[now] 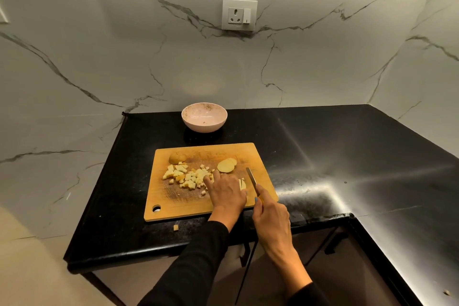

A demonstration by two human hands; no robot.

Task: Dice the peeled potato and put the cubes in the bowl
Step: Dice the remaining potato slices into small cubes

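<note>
1. Stray cube: lies on the black countertop just off the near edge of the cutting board. You could lose it to the floor with one brush of a sleeve.

2. Your right hand: fingers wrapped round the handle of the knife, blade angled away over the board. The tip sits near your other hand; a hurried stroke could catch a finger.

3. Your left hand: fingers spread flat, pressing down on potato strips mostly hidden beneath it. Straight fingertips are exposed to the blade, and wet strips could slide.

4. Pile of potato cubes: loose, on the board's middle left, touching your left fingertips. A sweep could scatter more over the edge.

5. Potato slices and an uncut end piece: far side of the board, still to dice.

6. Bowl: beyond the board, well apart, no cubes visible inside. Carrying cubes across that gap invites spills.
</note>
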